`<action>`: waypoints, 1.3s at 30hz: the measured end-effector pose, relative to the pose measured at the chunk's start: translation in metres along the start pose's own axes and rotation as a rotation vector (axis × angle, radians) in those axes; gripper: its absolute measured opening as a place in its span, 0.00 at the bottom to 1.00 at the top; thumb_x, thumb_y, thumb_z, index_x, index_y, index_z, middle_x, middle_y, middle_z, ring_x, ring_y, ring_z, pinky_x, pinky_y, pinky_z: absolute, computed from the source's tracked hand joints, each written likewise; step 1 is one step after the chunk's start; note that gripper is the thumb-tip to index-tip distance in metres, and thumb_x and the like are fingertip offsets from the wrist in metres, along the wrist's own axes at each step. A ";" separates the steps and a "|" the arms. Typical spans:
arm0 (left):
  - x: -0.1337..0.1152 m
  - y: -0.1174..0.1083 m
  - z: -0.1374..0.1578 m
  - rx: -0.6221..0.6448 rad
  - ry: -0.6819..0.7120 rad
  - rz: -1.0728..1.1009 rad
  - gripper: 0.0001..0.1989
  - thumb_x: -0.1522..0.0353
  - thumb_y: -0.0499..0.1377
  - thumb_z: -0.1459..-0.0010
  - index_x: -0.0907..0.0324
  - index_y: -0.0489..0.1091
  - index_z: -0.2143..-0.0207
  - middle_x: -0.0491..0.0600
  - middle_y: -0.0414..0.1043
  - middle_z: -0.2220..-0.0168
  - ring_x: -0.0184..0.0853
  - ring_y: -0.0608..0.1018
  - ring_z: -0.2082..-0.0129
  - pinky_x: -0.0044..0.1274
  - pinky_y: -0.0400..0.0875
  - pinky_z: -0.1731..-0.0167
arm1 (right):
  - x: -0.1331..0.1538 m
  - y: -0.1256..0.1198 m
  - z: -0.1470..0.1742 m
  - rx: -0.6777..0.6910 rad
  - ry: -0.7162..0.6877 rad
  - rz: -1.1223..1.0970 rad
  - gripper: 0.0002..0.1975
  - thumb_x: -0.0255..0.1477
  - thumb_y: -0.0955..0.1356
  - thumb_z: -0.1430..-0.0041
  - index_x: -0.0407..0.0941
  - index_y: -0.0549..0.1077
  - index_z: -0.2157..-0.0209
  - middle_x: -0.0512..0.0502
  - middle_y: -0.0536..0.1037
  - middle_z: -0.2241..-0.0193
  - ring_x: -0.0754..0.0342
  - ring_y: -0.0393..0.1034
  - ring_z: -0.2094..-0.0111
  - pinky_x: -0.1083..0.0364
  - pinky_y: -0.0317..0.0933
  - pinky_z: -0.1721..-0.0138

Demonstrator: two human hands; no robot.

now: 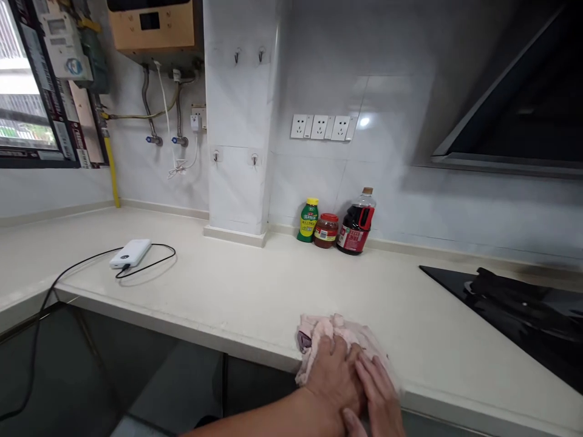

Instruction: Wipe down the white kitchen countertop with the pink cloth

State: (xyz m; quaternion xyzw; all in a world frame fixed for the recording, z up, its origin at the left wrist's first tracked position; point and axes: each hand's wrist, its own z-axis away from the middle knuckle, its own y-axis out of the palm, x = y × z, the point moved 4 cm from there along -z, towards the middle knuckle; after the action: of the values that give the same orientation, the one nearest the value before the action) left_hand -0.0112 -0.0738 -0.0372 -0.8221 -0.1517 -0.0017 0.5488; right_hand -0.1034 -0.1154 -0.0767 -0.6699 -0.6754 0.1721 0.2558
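Observation:
A crumpled pale pink cloth (364, 337) lies at the front edge of the counter, part of it hanging over the edge. My left hand (334, 373) presses down on it, fingers bent into its folds. Close against it on the right is my right hand (380, 394); its fingers are stretched out flat over the cloth and the side of my left hand. The right thumb touches near the left wrist. Beneath both palms the cloth is hidden. A small dark purple patch shows at the cloth's left end.
Against the wall stand a green bottle (308, 221), a red-lidded jar (327, 232) and a large dark sauce bottle (356, 224). On the left, a white power bank (131, 252) has a black cable (48, 291) running off the counter. A black gas hob (514, 309) occupies the right side.

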 end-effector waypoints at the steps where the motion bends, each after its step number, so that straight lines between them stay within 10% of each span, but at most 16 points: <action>1: 0.005 -0.007 0.006 0.012 0.031 0.031 0.22 0.65 0.54 0.33 0.58 0.66 0.39 0.57 0.73 0.44 0.50 0.71 0.44 0.43 0.67 0.49 | 0.004 0.005 0.000 -0.006 -0.037 0.027 0.35 0.41 0.61 0.31 0.47 0.46 0.29 0.38 0.60 0.33 0.36 0.54 0.33 0.39 0.61 0.40; 6: 0.042 -0.053 0.048 -0.055 0.256 0.192 0.28 0.63 0.55 0.33 0.65 0.58 0.34 0.62 0.51 0.29 0.44 0.56 0.30 0.35 0.58 0.36 | 0.018 0.017 -0.009 0.015 -0.230 0.153 0.39 0.46 0.64 0.34 0.48 0.46 0.29 0.37 0.60 0.33 0.35 0.55 0.34 0.38 0.54 0.40; 9: 0.067 -0.074 0.066 -0.109 0.261 0.352 0.22 0.66 0.59 0.36 0.61 0.67 0.41 0.60 0.57 0.31 0.40 0.58 0.30 0.30 0.57 0.34 | 0.018 0.016 -0.019 0.031 -0.239 0.245 0.39 0.39 0.66 0.36 0.43 0.49 0.30 0.34 0.65 0.36 0.37 0.57 0.35 0.41 0.54 0.44; 13: 0.109 -0.084 0.074 -0.237 0.088 0.433 0.12 0.71 0.57 0.36 0.55 0.74 0.51 0.51 0.76 0.47 0.36 0.74 0.43 0.31 0.66 0.43 | 0.022 0.016 -0.035 0.067 -0.180 0.304 0.32 0.30 0.67 0.41 0.51 0.61 0.35 0.43 0.72 0.40 0.39 0.63 0.41 0.42 0.52 0.49; 20: 0.151 -0.063 0.073 -0.187 -0.204 0.490 0.13 0.64 0.50 0.30 0.53 0.73 0.52 0.49 0.77 0.53 0.37 0.78 0.52 0.33 0.72 0.50 | 0.085 0.053 -0.069 -0.043 -0.092 0.241 0.43 0.50 0.76 0.56 0.45 0.68 0.41 0.38 0.76 0.46 0.32 0.64 0.48 0.36 0.49 0.51; 25: 0.159 -0.053 0.071 -0.138 -0.326 0.658 0.15 0.59 0.48 0.29 0.53 0.71 0.52 0.49 0.75 0.52 0.36 0.76 0.50 0.31 0.72 0.47 | 0.093 0.057 -0.075 -0.221 -0.136 0.156 0.26 0.43 0.67 0.38 0.43 0.72 0.44 0.44 0.79 0.51 0.40 0.66 0.49 0.39 0.50 0.51; 32: 0.162 -0.043 0.078 -0.131 -0.277 0.426 0.18 0.57 0.51 0.31 0.50 0.68 0.43 0.50 0.72 0.45 0.40 0.74 0.44 0.35 0.70 0.43 | 0.031 0.007 -0.059 -0.229 -0.281 0.093 0.15 0.29 0.62 0.34 0.48 0.75 0.51 0.47 0.80 0.57 0.45 0.68 0.51 0.44 0.53 0.49; 39: 0.160 -0.035 0.079 -0.084 -0.246 0.235 0.21 0.52 0.57 0.36 0.47 0.71 0.45 0.50 0.71 0.43 0.44 0.73 0.43 0.37 0.72 0.45 | -0.119 -0.064 0.009 -0.023 -0.107 0.353 0.17 0.42 0.69 0.37 0.51 0.72 0.49 0.45 0.76 0.51 0.46 0.67 0.45 0.45 0.60 0.44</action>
State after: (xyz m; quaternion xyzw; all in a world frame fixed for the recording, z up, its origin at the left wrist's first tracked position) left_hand 0.1201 0.0492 -0.0099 -0.8505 -0.1204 0.1567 0.4875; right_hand -0.1641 -0.2355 -0.0605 -0.7708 -0.5620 0.2420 0.1777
